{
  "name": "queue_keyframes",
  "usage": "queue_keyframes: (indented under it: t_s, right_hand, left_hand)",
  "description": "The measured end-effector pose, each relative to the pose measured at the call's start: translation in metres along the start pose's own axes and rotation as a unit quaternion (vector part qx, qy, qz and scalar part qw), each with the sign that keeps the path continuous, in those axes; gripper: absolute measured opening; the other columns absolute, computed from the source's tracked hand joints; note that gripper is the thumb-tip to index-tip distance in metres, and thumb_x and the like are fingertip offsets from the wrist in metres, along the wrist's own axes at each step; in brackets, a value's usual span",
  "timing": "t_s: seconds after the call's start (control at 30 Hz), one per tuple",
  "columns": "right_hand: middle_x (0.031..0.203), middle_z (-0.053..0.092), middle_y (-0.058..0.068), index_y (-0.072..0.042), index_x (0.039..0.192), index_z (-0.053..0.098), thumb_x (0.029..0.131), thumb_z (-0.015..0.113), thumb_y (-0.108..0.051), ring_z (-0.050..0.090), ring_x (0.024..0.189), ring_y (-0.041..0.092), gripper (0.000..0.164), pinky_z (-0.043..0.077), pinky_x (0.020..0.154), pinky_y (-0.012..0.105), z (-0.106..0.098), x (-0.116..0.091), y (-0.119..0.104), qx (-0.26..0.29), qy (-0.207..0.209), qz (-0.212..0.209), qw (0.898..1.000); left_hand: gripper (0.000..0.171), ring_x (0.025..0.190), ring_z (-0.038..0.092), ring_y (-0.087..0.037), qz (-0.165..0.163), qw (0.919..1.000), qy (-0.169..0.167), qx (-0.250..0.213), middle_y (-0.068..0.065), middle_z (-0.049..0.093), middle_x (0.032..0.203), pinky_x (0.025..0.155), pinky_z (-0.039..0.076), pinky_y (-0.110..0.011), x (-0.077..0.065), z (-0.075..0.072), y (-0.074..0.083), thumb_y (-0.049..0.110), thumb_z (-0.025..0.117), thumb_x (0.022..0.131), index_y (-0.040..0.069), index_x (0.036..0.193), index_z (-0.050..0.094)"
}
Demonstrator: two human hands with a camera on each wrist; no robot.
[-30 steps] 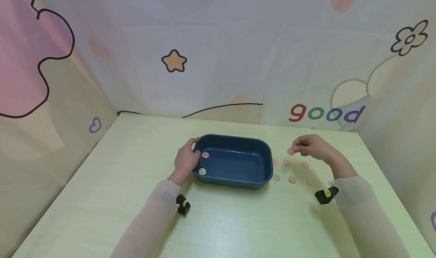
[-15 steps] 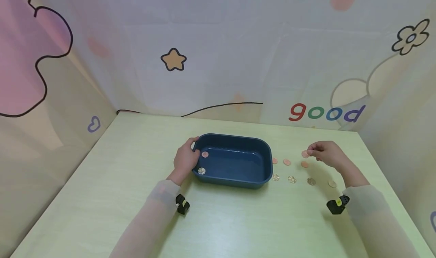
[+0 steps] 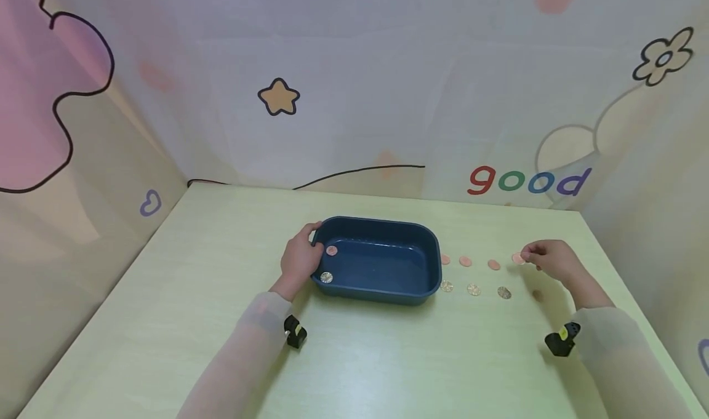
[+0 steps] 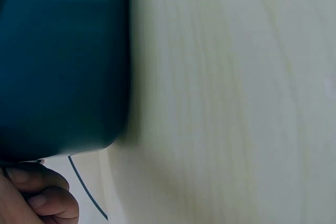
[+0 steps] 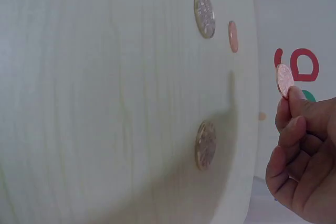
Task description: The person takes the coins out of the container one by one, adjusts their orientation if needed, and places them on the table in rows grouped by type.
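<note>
A dark blue rectangular tub (image 3: 382, 297) stands mid-table, and my left hand (image 3: 299, 260) grips its left rim, thumb over the edge. Inside the tub, at its left end, lie a copper coin (image 3: 332, 250) and a gold coin (image 3: 327, 277). My right hand (image 3: 556, 260) pinches another copper coin (image 5: 284, 80) between thumb and fingertips, held above the table at the right. The left wrist view shows the tub's outer wall (image 4: 63, 66) with curled fingers (image 4: 52, 200) at its end.
Right of the tub runs a row of copper coins (image 3: 465, 261), with a gold row in front, including a gold coin (image 3: 504, 293) and a shaded one (image 5: 206, 145) near my right hand. A printed cloth backdrop (image 3: 354, 99) hangs behind the table (image 3: 388, 357).
My right hand has moved rightward and slightly nearer with the pinched copper coin, past the coins lying in the copper row. The left hand and the tub stay in place.
</note>
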State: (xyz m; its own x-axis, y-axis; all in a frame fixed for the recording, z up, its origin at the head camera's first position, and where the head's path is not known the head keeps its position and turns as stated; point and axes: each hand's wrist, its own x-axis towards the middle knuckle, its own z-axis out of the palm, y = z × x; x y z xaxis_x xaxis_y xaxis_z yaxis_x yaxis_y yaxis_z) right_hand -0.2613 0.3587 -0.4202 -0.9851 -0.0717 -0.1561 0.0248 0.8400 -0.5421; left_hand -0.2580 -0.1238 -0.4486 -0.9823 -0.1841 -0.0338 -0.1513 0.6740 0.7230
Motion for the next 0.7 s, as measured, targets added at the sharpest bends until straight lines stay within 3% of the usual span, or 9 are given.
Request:
queue_keyframes:
  t_s: [0.33, 0.7]
  right_hand:
    - [0.087, 0.063, 0.018, 0.016, 0.110, 0.062, 0.103, 0.057, -0.012, 0.052, 0.080, 0.023, 0.030, 0.042, 0.070, 0.030, 0.006, 0.002, 0.018, -0.004, -0.003, 0.035, 0.999]
    - [0.101, 0.064, 0.032, 0.017, 0.110, 0.064, 0.102, 0.058, -0.014, 0.057, 0.085, 0.032, 0.033, 0.044, 0.073, 0.033, 0.011, 0.005, 0.028, -0.030, 0.003, 0.062, 0.998]
  left_hand:
    - [0.054, 0.049, 0.038, -0.012, 0.006, 1.0000, 0.000, 0.002, 0.004, 0.038, 0.055, 0.047, 0.026, -0.025, 0.000, 0.001, -0.004, 0.011, 0.054, 0.096, 0.020, 0.150, 0.053]
    - [0.054, 0.050, 0.039, -0.012, -0.001, 1.0000, -0.005, 0.003, 0.004, 0.038, 0.057, 0.048, 0.027, -0.025, 0.003, 0.003, -0.003, 0.012, 0.054, 0.096, 0.020, 0.150, 0.053]
